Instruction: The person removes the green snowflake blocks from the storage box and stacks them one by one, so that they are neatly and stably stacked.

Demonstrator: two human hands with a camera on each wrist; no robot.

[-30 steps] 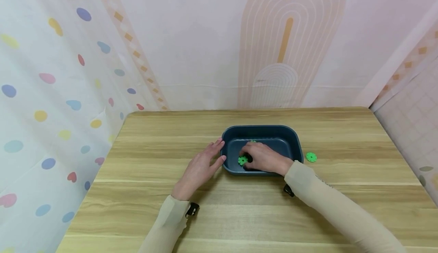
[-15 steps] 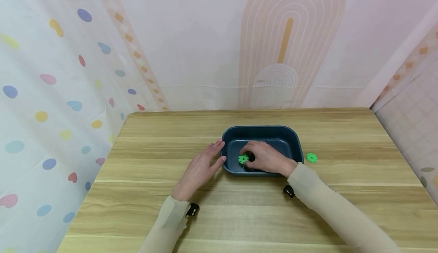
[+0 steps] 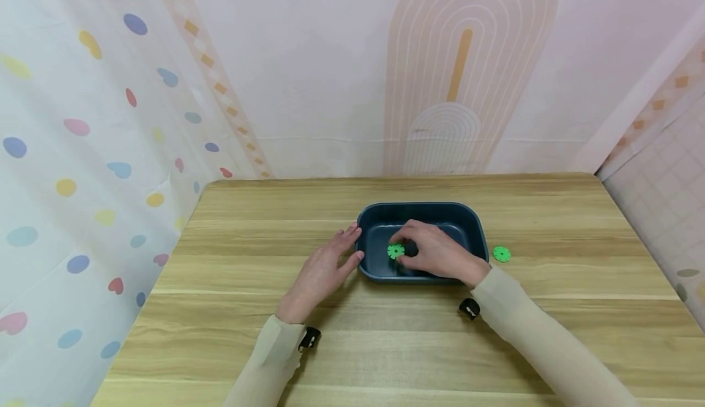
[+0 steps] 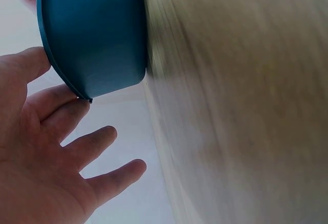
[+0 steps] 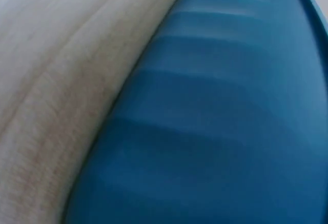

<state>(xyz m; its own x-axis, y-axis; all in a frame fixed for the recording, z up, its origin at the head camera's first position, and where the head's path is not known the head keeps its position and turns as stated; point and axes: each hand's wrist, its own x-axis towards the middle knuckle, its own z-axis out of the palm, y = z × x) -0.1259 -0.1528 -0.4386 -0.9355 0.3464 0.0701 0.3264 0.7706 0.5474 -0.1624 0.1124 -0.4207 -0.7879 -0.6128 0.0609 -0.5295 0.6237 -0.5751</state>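
Head view, L hand point(image 3: 324, 269): reaching w/ extended, loosely spread fingers; touching the near end of blue tray point(image 3: 385, 212), not wrapping round it.
Head view, R hand point(image 3: 437, 253): holding a narrow pinch, thumb vs fingertip, on green disc point(image 3: 391, 251).
Green disc: sitting betw. R fingertips, inside tray outline, right of L hand; not showing whether touching tray floor.
Second green disc point(image 3: 498, 252): lying on tabletop point(image 3: 248, 272), outside tray, just right of R wrist.
L wrist view, tray rim: meeting L thumb + nearest fingers; ring & little fingers excl., both spreading free.
R wrist view, tray wall: filling most of view; hiding R fingers & disc, so can't tell grip here.
Pinch: prob. needing light edge pressure, keeping disc off wall, steadying tray w/ L hand w/o tipping.
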